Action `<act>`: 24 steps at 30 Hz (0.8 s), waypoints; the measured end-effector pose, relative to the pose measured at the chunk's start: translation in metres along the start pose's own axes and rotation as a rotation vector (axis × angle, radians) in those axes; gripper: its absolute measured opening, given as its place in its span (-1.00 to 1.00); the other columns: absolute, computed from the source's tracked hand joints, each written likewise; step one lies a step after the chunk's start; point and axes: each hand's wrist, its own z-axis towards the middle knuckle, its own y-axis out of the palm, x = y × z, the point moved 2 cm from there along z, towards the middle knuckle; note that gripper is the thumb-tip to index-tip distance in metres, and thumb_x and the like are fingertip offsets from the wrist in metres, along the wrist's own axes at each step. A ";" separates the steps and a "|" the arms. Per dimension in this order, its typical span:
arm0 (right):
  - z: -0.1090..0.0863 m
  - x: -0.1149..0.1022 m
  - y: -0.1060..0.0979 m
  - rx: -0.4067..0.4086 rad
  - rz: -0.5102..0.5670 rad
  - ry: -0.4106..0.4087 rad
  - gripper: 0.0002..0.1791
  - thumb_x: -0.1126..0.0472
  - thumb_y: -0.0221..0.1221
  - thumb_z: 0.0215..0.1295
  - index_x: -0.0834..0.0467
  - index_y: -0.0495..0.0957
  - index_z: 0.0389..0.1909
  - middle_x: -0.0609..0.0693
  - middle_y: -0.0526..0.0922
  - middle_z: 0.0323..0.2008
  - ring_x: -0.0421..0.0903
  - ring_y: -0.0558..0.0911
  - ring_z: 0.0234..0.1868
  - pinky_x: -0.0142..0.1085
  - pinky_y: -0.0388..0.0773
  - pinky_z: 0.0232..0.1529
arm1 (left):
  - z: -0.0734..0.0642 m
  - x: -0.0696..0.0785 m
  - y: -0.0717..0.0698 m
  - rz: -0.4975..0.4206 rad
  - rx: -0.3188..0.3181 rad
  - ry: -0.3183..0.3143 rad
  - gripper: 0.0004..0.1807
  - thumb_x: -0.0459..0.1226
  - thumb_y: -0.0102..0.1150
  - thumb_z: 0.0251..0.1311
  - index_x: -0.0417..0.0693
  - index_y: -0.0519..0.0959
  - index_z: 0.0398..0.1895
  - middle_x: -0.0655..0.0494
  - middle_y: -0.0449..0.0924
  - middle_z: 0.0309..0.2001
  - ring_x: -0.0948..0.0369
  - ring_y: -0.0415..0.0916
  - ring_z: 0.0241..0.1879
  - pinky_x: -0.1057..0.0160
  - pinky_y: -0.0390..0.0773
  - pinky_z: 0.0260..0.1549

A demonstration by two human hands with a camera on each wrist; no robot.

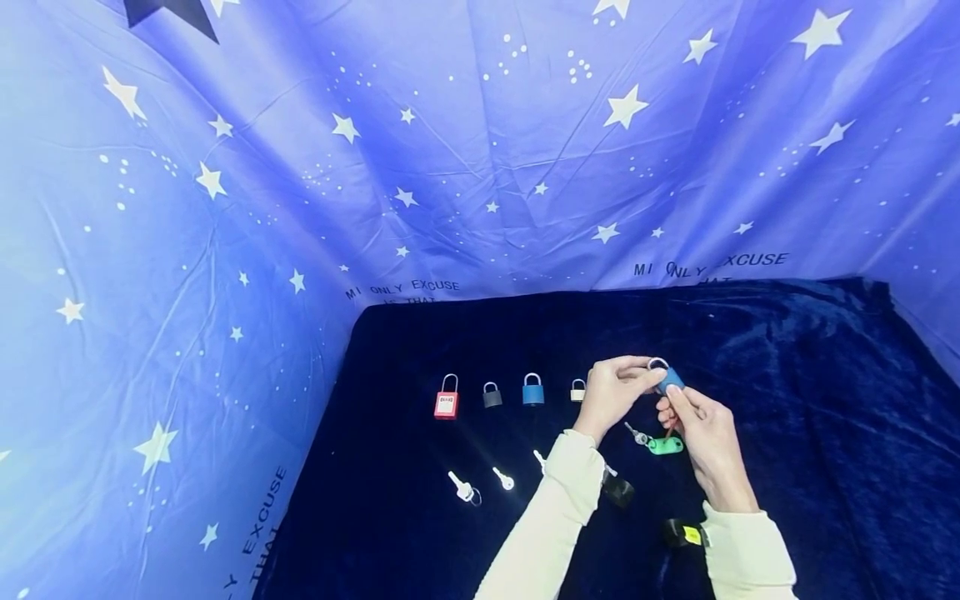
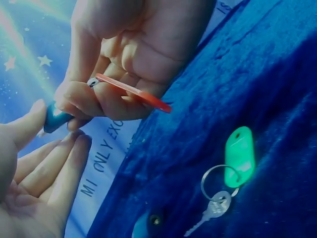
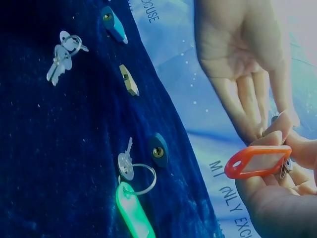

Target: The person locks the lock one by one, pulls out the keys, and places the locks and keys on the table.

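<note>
My left hand [image 1: 615, 387] pinches a blue padlock [image 1: 669, 379] between thumb and fingers, its silver shackle up. My right hand [image 1: 708, 437] meets the padlock's lower end, thumb bent over a key whose blade is hidden by the fingers. From that key's metal ring an orange key tag [image 3: 260, 162] with a pale label lies against the right fingers. Just below the hands, on the dark cloth, lies a silver key [image 2: 217, 206] on a ring with a green tag [image 2: 240, 156]. Close to that key is another blue padlock [image 3: 158, 150], keyhole showing.
Left of my hands stand a red padlock [image 1: 446, 404], a black padlock [image 1: 492, 398], a blue padlock [image 1: 532, 392] and a small brass padlock [image 1: 577, 394]. Loose keys [image 1: 463, 487] lie in front of them. Black items [image 1: 682, 533] lie near my sleeves. Starry curtains [image 1: 480, 167] enclose the dark blue cloth [image 1: 390, 358].
</note>
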 end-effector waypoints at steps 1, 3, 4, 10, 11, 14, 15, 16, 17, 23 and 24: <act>0.000 0.000 -0.001 0.004 0.000 0.003 -0.72 0.06 0.12 0.46 0.13 0.62 -0.39 -0.15 0.62 -0.56 -0.27 0.54 -0.57 -0.43 0.50 -0.58 | -0.001 -0.001 0.001 -0.020 0.000 -0.012 -0.67 -0.20 0.38 0.19 -0.21 0.70 -0.06 -0.06 0.78 -0.28 0.20 0.76 -0.36 0.51 0.62 -0.27; 0.001 0.000 -0.004 0.010 -0.003 0.006 -0.72 0.06 0.13 0.45 0.14 0.62 -0.39 -0.14 0.62 -0.56 -0.27 0.54 -0.57 -0.43 0.50 -0.57 | -0.003 -0.002 0.004 -0.030 0.007 -0.029 -0.71 -0.21 0.41 0.15 -0.22 0.73 -0.14 -0.08 0.77 -0.30 0.07 0.76 -0.32 0.50 0.63 -0.31; 0.000 0.000 -0.005 0.012 -0.007 0.007 -0.72 0.06 0.13 0.45 0.14 0.62 -0.39 -0.14 0.62 -0.56 -0.27 0.53 -0.57 -0.44 0.50 -0.56 | -0.004 -0.002 0.005 -0.034 0.008 -0.035 -0.72 -0.22 0.42 0.14 -0.23 0.73 -0.17 -0.09 0.77 -0.31 0.01 0.76 -0.31 0.50 0.63 -0.33; 0.000 0.002 -0.010 0.008 -0.048 0.043 -0.73 0.02 0.14 0.44 0.08 0.64 -0.38 -0.16 0.66 -0.54 -0.28 0.56 -0.54 -0.47 0.48 -0.51 | -0.003 -0.003 0.009 -0.027 0.036 -0.048 -0.78 -0.22 0.43 0.13 -0.22 0.76 -0.27 -0.05 0.78 -0.35 0.22 0.75 -0.36 0.51 0.61 -0.31; 0.000 0.002 -0.011 0.004 -0.053 0.048 -0.73 0.02 0.14 0.44 0.08 0.64 -0.38 -0.16 0.67 -0.53 -0.28 0.57 -0.54 -0.47 0.48 -0.50 | -0.003 -0.002 0.010 -0.022 0.039 -0.044 -0.78 -0.22 0.42 0.14 -0.22 0.76 -0.27 -0.05 0.78 -0.34 0.30 0.74 -0.37 0.51 0.61 -0.30; 0.000 0.001 -0.013 -0.013 -0.078 0.047 -0.74 0.02 0.14 0.45 0.09 0.65 -0.34 -0.17 0.69 -0.50 -0.29 0.59 -0.51 -0.47 0.50 -0.48 | -0.002 -0.001 0.012 -0.002 0.045 -0.031 -0.77 -0.22 0.42 0.15 -0.23 0.76 -0.26 -0.05 0.78 -0.32 0.48 0.67 -0.39 0.52 0.61 -0.30; 0.000 0.000 -0.014 -0.018 -0.094 0.043 -0.74 0.03 0.14 0.45 0.11 0.64 -0.31 -0.17 0.70 -0.48 -0.29 0.60 -0.50 -0.46 0.51 -0.47 | -0.002 0.000 0.012 0.008 0.049 -0.029 -0.77 -0.22 0.42 0.15 -0.23 0.76 -0.26 -0.05 0.78 -0.31 0.52 0.65 -0.40 0.53 0.61 -0.31; -0.001 0.000 -0.015 -0.024 -0.118 0.038 -0.74 0.02 0.13 0.45 0.13 0.64 -0.28 -0.18 0.70 -0.47 -0.30 0.61 -0.49 -0.46 0.53 -0.45 | -0.002 0.000 0.013 0.015 0.052 -0.031 -0.77 -0.21 0.42 0.15 -0.23 0.76 -0.26 -0.04 0.78 -0.31 0.54 0.64 -0.40 0.53 0.60 -0.31; -0.001 0.000 -0.016 -0.029 -0.138 0.034 -0.73 0.03 0.13 0.45 0.16 0.63 -0.25 -0.18 0.71 -0.45 -0.30 0.62 -0.48 -0.45 0.55 -0.44 | -0.002 0.000 0.014 0.022 0.056 -0.036 -0.77 -0.21 0.42 0.15 -0.22 0.76 -0.26 -0.03 0.78 -0.30 0.56 0.63 -0.40 0.54 0.60 -0.32; -0.003 0.000 -0.020 -0.032 -0.255 0.024 -0.62 0.00 0.11 0.47 0.27 0.54 -0.04 -0.23 0.74 -0.38 -0.30 0.66 -0.43 -0.42 0.56 -0.43 | 0.000 -0.002 0.020 -0.004 0.087 -0.072 -0.78 -0.20 0.43 0.14 -0.19 0.77 -0.28 0.02 0.78 -0.34 0.47 0.67 -0.40 0.52 0.60 -0.33; -0.004 0.000 -0.021 -0.026 -0.274 0.022 -0.59 -0.01 0.10 0.47 0.30 0.52 0.00 -0.24 0.74 -0.37 -0.31 0.67 -0.43 -0.43 0.58 -0.41 | 0.001 -0.002 0.020 -0.022 0.093 -0.073 -0.79 -0.21 0.43 0.14 -0.20 0.77 -0.28 0.01 0.78 -0.35 0.43 0.69 -0.41 0.51 0.61 -0.34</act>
